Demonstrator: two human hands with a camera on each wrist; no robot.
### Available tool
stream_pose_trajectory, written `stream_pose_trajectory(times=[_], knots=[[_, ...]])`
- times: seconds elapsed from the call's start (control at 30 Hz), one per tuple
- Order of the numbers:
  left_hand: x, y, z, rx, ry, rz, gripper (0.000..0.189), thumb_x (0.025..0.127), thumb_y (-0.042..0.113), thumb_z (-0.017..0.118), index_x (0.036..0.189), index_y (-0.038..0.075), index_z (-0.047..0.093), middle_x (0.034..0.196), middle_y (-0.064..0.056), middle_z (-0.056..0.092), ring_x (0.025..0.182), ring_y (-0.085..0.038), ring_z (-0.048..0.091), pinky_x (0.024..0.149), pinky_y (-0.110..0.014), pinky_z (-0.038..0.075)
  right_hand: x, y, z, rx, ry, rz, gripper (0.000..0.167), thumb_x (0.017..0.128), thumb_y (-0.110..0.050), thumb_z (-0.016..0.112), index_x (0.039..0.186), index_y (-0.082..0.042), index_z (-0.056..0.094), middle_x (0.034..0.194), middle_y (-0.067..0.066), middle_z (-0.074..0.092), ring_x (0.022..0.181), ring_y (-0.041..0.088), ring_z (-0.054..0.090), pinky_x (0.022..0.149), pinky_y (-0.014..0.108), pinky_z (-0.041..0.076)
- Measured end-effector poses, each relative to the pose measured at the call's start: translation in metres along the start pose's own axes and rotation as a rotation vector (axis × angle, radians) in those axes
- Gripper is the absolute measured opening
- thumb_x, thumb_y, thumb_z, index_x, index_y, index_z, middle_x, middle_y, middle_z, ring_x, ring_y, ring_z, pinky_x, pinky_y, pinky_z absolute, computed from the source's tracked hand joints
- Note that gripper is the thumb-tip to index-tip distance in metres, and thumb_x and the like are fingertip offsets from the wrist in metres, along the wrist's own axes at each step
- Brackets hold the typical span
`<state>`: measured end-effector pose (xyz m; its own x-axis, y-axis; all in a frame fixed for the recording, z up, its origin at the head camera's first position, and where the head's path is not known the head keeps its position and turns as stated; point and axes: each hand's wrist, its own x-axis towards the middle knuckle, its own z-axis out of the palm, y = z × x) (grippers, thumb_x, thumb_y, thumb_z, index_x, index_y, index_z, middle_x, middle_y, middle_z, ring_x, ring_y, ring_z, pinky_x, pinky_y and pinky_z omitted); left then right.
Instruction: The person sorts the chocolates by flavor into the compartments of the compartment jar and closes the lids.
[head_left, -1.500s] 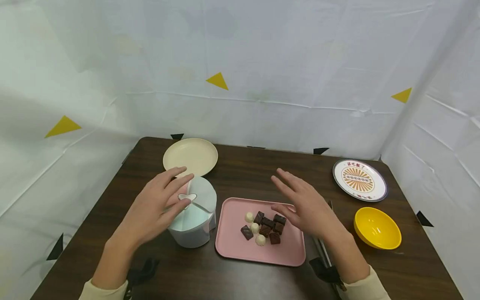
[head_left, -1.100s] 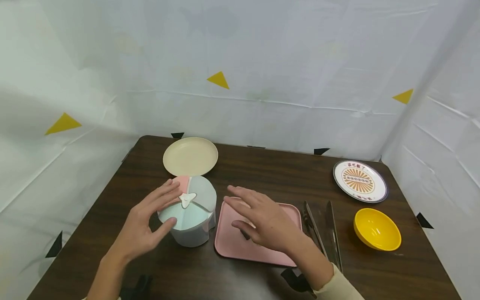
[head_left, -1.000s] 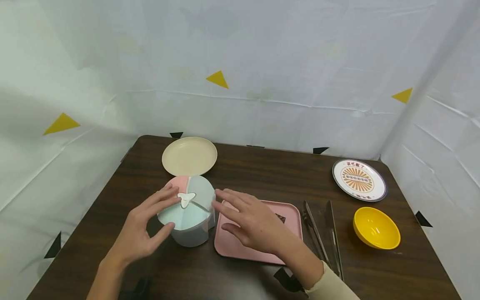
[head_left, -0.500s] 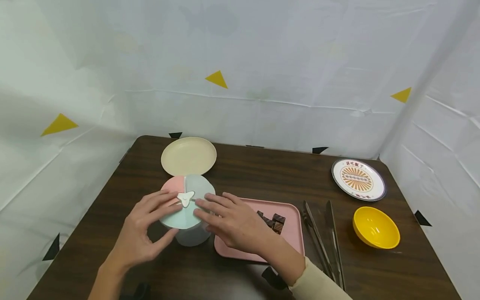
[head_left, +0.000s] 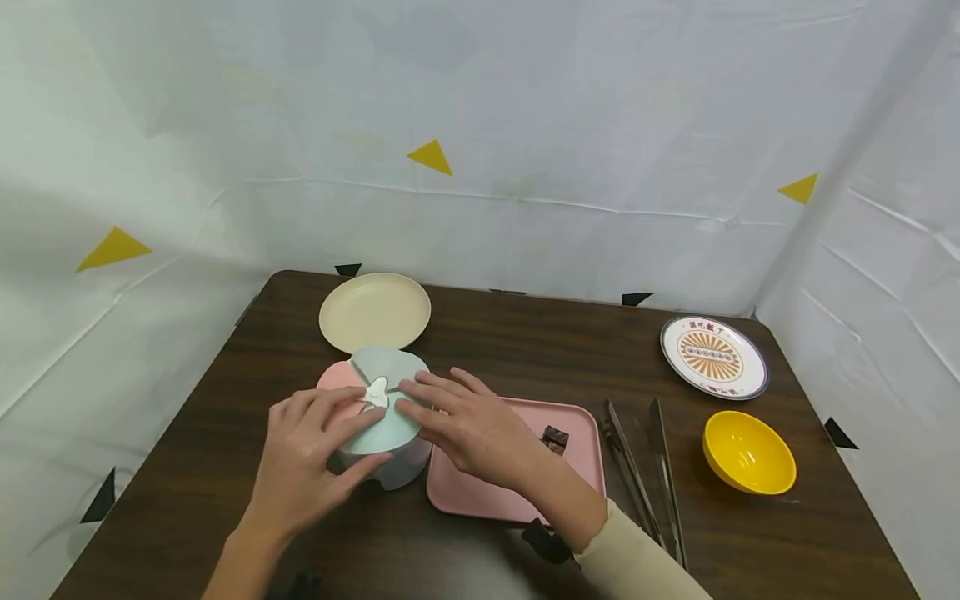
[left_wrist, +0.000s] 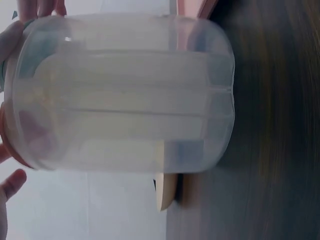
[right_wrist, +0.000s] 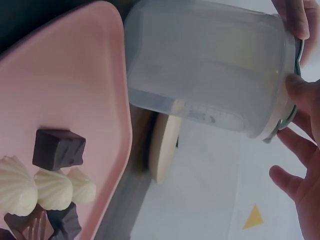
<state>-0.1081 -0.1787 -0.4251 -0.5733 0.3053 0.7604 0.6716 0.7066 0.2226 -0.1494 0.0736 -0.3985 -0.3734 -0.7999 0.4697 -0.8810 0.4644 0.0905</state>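
Observation:
A translucent plastic canister (left_wrist: 125,100) stands on the table. Its round lid (head_left: 390,421) has pink, pale grey-blue and mint sections and a white three-lobed knob (head_left: 377,393) at the centre. My left hand (head_left: 307,458) grips the lid from the left, its fingers curled over the top near the knob and its thumb at the front rim. From the right, my right hand (head_left: 480,433) holds the lid, with fingers on top and, in the right wrist view, the thumb at the rim. Several dark chocolates (right_wrist: 59,149) and white swirled chocolates (right_wrist: 53,190) lie on a pink tray (head_left: 480,500).
A cream plate (head_left: 375,312) is behind the canister. Right of the tray lie tongs (head_left: 633,467) and a long metal utensil (head_left: 667,483). Farther right are a yellow bowl (head_left: 750,454) and a patterned plate (head_left: 712,357). White sheeting (head_left: 525,100) surrounds the table.
Both hands, earlier above the table, have come onto the lid, the right one moving left across the tray. Seen from above, the lid has turned slightly counter-clockwise.

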Motion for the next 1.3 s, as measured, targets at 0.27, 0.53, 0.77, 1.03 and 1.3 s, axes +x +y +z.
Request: stream_pose_trajectory(times=[0.27,0.53,0.77,1.03,1.3], knots=[[0.002,0.006,0.008,0.008,-0.003,-0.022,0.051,0.087,0.059,0.064,0.117,0.020,0.073,0.127,-0.008,0.064,0.116,-0.036,0.053,0.097,-0.055,0.032,0.001,0.008,-0.003,0.154,-0.058,0.036,0.050,0.092,-0.012,0.069,0.140,-0.018,0.056,0.148,0.001,0.048,0.138,0.018,0.040,0.109,0.046,0.035],[0.005,0.012,0.015,0.002,0.035,-0.026,0.050,0.087,0.053,0.067,0.116,0.013,0.074,0.126,-0.015,0.063,0.123,-0.040,0.054,0.106,-0.052,0.035,0.001,0.013,-0.003,0.140,-0.094,0.032,0.058,0.089,-0.003,0.069,0.143,-0.016,0.052,0.151,0.002,0.044,0.141,0.018,0.036,0.108,0.046,0.036],[0.005,0.015,0.018,0.092,0.059,-0.020,0.050,0.088,0.054,0.064,0.116,0.013,0.074,0.122,-0.014,0.066,0.115,-0.037,0.060,0.097,-0.055,0.043,0.001,0.017,0.001,0.144,-0.086,0.016,0.057,0.089,-0.001,0.069,0.142,-0.014,0.053,0.152,0.003,0.043,0.141,0.018,0.035,0.106,0.045,0.039],[0.006,0.017,0.019,0.138,0.074,0.000,0.050,0.091,0.053,0.060,0.116,0.012,0.074,0.119,-0.012,0.068,0.112,-0.036,0.062,0.094,-0.052,0.046,0.001,0.018,0.001,0.163,-0.081,0.013,0.059,0.088,0.002,0.068,0.143,-0.013,0.052,0.152,0.003,0.043,0.142,0.018,0.035,0.105,0.043,0.040],[0.009,0.018,0.018,0.089,0.098,-0.045,0.047,0.093,0.051,0.059,0.116,0.013,0.074,0.115,-0.008,0.069,0.107,-0.031,0.062,0.091,-0.049,0.045,0.005,0.020,0.001,0.285,-0.030,0.025,0.050,0.093,0.002,0.060,0.141,-0.008,0.052,0.148,0.007,0.048,0.136,0.020,0.045,0.106,0.030,0.037]])
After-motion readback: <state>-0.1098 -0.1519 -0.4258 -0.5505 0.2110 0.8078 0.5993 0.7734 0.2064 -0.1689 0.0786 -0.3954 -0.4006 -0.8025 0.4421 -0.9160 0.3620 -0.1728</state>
